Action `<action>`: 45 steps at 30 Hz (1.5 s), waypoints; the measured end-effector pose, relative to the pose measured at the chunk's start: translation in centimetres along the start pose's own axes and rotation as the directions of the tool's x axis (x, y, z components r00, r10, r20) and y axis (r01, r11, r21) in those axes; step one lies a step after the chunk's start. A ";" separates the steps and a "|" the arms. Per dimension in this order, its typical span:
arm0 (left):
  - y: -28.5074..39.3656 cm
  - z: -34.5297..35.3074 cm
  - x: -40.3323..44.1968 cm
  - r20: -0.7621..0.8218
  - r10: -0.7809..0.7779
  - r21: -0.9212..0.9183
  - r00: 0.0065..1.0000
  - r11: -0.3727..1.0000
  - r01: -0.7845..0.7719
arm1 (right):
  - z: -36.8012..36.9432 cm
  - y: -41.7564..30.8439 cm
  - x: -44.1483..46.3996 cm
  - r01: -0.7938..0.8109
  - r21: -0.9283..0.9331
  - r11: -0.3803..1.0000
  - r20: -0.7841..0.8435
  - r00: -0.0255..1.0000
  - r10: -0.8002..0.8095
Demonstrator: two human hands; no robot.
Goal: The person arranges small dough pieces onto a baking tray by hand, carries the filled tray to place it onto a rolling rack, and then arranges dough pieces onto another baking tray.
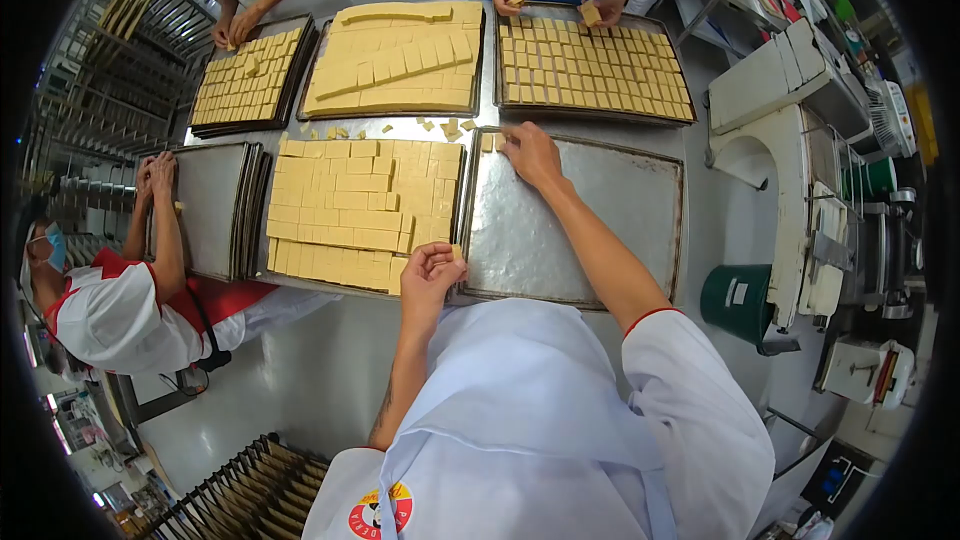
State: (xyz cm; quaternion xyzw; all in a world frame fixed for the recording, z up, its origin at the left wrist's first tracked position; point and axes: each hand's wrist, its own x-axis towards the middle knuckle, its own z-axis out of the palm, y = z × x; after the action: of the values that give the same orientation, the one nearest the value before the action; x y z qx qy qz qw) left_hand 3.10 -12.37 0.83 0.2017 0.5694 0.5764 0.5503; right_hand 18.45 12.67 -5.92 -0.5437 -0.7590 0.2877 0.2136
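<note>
My left hand (430, 272) is closed on a small yellow dough piece (457, 253), held near the front right corner of a slab of cut dough (340, 190). That slab is scored into rectangular blocks, some stacked on top. My right hand (533, 154) reaches to the back left corner of a metal baking tray (580, 220). Its fingertips are pinched at a dough piece (500, 142), beside another piece (487, 142) on the tray. The fingers partly hide the piece they touch.
Across the table, co-workers' hands work at trays of dough pieces (590, 70) (245, 85). Another dough slab (395, 60) lies between them. Crumbs (450, 127) dot the tabletop. At left, a person leans on stacked trays (210, 210). A green bucket (737, 302) stands right.
</note>
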 end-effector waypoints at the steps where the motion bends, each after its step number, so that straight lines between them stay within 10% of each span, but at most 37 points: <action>1: 0.1 0.1 0.0 -0.002 -0.001 0.001 1.000 1.000 0.001 | 0.1 0.3 0.0 0.021 -0.009 1.000 0.000 1.000 -0.021; 29: 0.9 1.4 1.0 0.005 0.052 0.116 0.999 0.992 -0.052 | -0.1 0.4 -1.3 0.209 0.149 0.967 -0.147 0.971 -0.187; 37: 0.6 3.3 3.2 0.143 0.116 0.223 0.983 0.964 -0.146 | -2.6 -4.2 -10.8 -0.245 0.610 0.753 0.546 0.819 -0.176; 45: -2.4 3.6 4.5 0.264 0.151 0.463 0.952 0.847 -0.263 | -2.4 -2.4 -12.7 -0.210 0.758 0.617 0.408 0.891 -0.198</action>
State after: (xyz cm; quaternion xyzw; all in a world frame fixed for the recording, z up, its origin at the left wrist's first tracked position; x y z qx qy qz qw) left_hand 5.78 -7.55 -2.03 0.4578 0.6083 0.4427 0.4737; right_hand 22.35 0.56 -2.67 -0.3141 -0.5813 0.7094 0.2455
